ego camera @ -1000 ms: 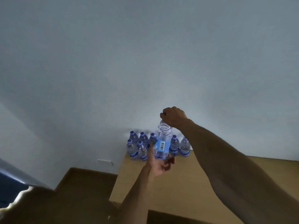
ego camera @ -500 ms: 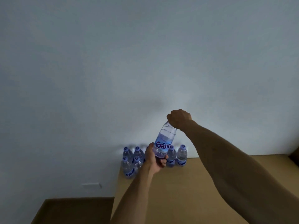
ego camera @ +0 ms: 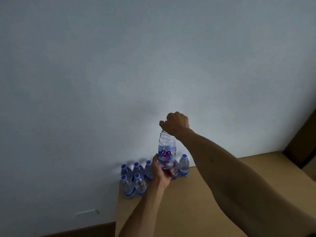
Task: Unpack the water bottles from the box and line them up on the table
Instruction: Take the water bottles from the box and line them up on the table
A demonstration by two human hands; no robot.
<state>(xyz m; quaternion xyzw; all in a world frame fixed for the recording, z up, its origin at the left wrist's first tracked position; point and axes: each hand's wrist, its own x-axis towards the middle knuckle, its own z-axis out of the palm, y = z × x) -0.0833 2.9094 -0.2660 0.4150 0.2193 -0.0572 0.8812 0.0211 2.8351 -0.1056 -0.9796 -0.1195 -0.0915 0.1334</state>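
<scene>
A clear water bottle [ego camera: 167,151] with a blue label hangs upright above the far left part of the wooden table [ego camera: 196,202]. My right hand [ego camera: 176,124] grips its cap from above, hiding the cap. My left hand [ego camera: 162,170] holds its lower part from the near side. Several water bottles with blue caps [ego camera: 135,180] stand in two short rows at the table's far left corner against the wall. One more bottle [ego camera: 184,165] stands just right of the held one. The box is out of view.
A pale wall [ego camera: 153,65] rises directly behind the bottles. The table's left edge [ego camera: 118,211] drops to a brown floor. A wall socket [ego camera: 87,212] sits low on the wall at left. A dark doorway or furniture edge [ego camera: 304,142] is at far right.
The held bottle went from tilted to upright and was turned, so a different part of the label shows. The view shifted a little; both hands stay on the bottle.
</scene>
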